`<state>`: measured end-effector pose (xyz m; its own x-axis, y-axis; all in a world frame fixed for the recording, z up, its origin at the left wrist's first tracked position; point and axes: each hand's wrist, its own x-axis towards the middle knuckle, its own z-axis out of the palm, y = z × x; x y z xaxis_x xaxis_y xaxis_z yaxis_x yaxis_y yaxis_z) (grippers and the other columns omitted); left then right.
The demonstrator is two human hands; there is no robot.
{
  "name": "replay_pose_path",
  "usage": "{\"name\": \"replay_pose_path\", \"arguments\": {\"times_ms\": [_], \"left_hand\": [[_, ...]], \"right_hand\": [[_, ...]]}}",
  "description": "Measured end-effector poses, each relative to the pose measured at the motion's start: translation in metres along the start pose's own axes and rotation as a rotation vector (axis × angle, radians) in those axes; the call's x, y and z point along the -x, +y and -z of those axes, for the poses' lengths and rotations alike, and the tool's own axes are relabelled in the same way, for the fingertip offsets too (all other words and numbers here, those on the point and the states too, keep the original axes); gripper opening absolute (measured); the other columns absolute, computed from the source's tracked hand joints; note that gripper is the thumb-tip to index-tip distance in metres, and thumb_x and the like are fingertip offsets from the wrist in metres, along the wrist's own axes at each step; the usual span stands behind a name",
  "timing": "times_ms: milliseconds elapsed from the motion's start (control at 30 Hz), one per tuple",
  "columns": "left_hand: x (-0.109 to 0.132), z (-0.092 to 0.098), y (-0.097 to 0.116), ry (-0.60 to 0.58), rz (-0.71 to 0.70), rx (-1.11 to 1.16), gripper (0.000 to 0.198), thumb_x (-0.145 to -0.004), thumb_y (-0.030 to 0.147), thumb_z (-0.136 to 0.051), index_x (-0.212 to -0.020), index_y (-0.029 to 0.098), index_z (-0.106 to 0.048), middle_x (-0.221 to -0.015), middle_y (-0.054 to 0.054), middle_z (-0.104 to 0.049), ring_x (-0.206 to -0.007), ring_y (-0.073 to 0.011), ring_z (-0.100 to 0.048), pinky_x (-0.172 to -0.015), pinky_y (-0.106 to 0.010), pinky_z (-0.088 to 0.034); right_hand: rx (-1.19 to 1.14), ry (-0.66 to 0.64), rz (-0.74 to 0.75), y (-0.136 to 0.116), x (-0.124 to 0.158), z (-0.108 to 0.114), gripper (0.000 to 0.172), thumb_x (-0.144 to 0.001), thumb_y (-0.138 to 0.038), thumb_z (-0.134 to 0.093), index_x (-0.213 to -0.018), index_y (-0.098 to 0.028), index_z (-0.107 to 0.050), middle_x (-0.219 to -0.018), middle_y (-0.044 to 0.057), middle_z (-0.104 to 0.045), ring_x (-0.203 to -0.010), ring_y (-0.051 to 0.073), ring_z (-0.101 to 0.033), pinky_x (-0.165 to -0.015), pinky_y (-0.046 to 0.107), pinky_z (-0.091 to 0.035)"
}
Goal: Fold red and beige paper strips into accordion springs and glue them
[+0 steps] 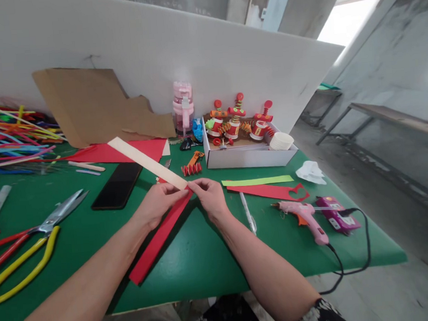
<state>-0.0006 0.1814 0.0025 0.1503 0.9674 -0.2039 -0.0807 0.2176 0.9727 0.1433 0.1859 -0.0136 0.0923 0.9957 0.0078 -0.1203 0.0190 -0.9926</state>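
Observation:
A cream paper strip (146,161) and a red paper strip (161,240) meet at an angle between my hands over the green table. My left hand (161,202) pinches the strips just left of where they cross. With thumb and fingertips pressed together, my right hand (208,196) grips them at the crossing itself. The cream one slants up to the far left, the red one down to the near left. How the ends join is hidden by my fingers. Just beyond lie a folded red-and-orange paper piece (191,169) and a black phone (118,186).
Large scissors (50,222) lie open at left, near a pile of pipe cleaners (5,134). A white box (249,160) with paper-cup figures (233,126) stands at the back. To the right are a green strip (259,181), a pen (247,211) and a corded pink glue gun (304,215).

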Motion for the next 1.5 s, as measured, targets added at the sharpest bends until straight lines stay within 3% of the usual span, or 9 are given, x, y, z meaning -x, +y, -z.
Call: {"name": "replay_pose_path", "arguments": {"times_ms": [233, 567, 667, 833, 967, 1133, 1233, 1333, 1500], "left_hand": [[0.000, 0.002, 0.002, 0.050, 0.050, 0.059, 0.028, -0.049, 0.027, -0.087, -0.074, 0.018, -0.078, -0.066, -0.002, -0.076, -0.060, -0.0176, -0.067, -0.064, -0.029, -0.054], [-0.002, -0.001, -0.006, -0.004, -0.022, -0.070, 0.026, -0.052, 0.032, -0.086, -0.073, 0.018, -0.079, -0.075, -0.004, -0.079, -0.067, -0.0186, -0.069, -0.069, -0.028, -0.054], [0.000, -0.003, -0.004, 0.010, -0.001, -0.025, 0.027, -0.050, 0.030, -0.088, -0.072, 0.018, -0.079, -0.073, -0.004, -0.078, -0.065, -0.0185, -0.069, -0.068, -0.029, -0.055], [0.002, -0.003, 0.002, 0.100, 0.019, 0.105, 0.031, -0.048, 0.028, -0.088, -0.075, 0.017, -0.078, -0.070, -0.003, -0.078, -0.061, -0.0175, -0.068, -0.064, -0.028, -0.056], [0.002, -0.003, 0.005, 0.147, 0.013, 0.137, 0.030, -0.048, 0.026, -0.087, -0.074, 0.016, -0.077, -0.067, -0.003, -0.077, -0.056, -0.0157, -0.066, -0.058, -0.026, -0.054], [0.003, -0.003, 0.006, 0.097, 0.029, 0.131, 0.027, -0.050, 0.024, -0.086, -0.074, 0.016, -0.077, -0.065, -0.002, -0.076, -0.056, -0.0151, -0.066, -0.058, -0.025, -0.054], [0.004, -0.001, 0.006, 0.079, 0.038, 0.123, 0.027, -0.052, 0.026, -0.085, -0.076, 0.016, -0.077, -0.065, -0.002, -0.075, -0.057, -0.0168, -0.067, -0.059, -0.028, -0.055], [0.003, 0.001, 0.005, 0.053, 0.030, 0.061, 0.026, -0.053, 0.029, -0.086, -0.075, 0.017, -0.077, -0.066, -0.004, -0.076, -0.058, -0.0191, -0.067, -0.061, -0.031, -0.056], [0.003, 0.006, 0.007, -0.122, -0.087, -0.222, 0.021, -0.061, 0.036, -0.082, -0.075, 0.019, -0.079, -0.077, -0.005, -0.078, -0.071, -0.0216, -0.070, -0.072, -0.031, -0.054]], "right_hand": [[-0.168, -0.122, -0.177, -0.001, -0.001, 0.002, 0.026, -0.064, -0.044, -0.076, -0.066, -0.018, -0.072, -0.062, -0.002, -0.066, -0.059, 0.010, -0.052, -0.065, 0.026, -0.041], [-0.072, -0.101, -0.103, 0.001, 0.001, 0.001, 0.021, -0.062, -0.033, -0.077, -0.055, -0.019, -0.062, -0.054, -0.004, -0.061, -0.055, 0.011, -0.050, -0.061, 0.026, -0.038], [-0.107, -0.095, -0.136, -0.001, -0.001, 0.003, 0.026, -0.063, -0.039, -0.078, -0.054, -0.019, -0.064, -0.052, -0.004, -0.058, -0.053, 0.009, -0.046, -0.059, 0.025, -0.037], [-0.203, -0.131, -0.238, -0.009, -0.005, 0.005, 0.045, -0.070, -0.062, -0.068, -0.062, -0.017, -0.069, -0.061, 0.001, -0.064, -0.057, 0.011, -0.053, -0.063, 0.027, -0.042], [-0.160, -0.150, -0.153, -0.006, -0.003, 0.005, 0.032, -0.060, -0.048, -0.082, -0.063, -0.018, -0.069, -0.060, -0.002, -0.061, -0.058, 0.010, -0.051, -0.063, 0.026, -0.041], [-0.185, -0.170, -0.155, -0.004, -0.005, 0.012, 0.027, -0.056, -0.040, -0.084, -0.056, -0.020, -0.066, -0.054, -0.004, -0.059, -0.056, 0.010, -0.050, -0.063, 0.026, -0.042], [-0.154, -0.232, -0.177, -0.012, -0.007, 0.017, 0.028, -0.062, -0.045, -0.080, -0.061, -0.019, -0.070, -0.059, -0.001, -0.063, -0.059, 0.011, -0.054, -0.065, 0.027, -0.044], [-0.039, -0.273, -0.101, -0.020, -0.006, 0.019, 0.027, -0.069, -0.046, -0.076, -0.069, -0.019, -0.074, -0.064, -0.001, -0.066, -0.063, 0.011, -0.055, -0.067, 0.026, -0.044], [0.085, -0.343, -0.051, -0.020, -0.003, 0.020, 0.014, -0.062, -0.029, -0.081, -0.065, -0.018, -0.072, -0.064, -0.002, -0.067, -0.062, 0.011, -0.055, -0.066, 0.026, -0.042]]}}
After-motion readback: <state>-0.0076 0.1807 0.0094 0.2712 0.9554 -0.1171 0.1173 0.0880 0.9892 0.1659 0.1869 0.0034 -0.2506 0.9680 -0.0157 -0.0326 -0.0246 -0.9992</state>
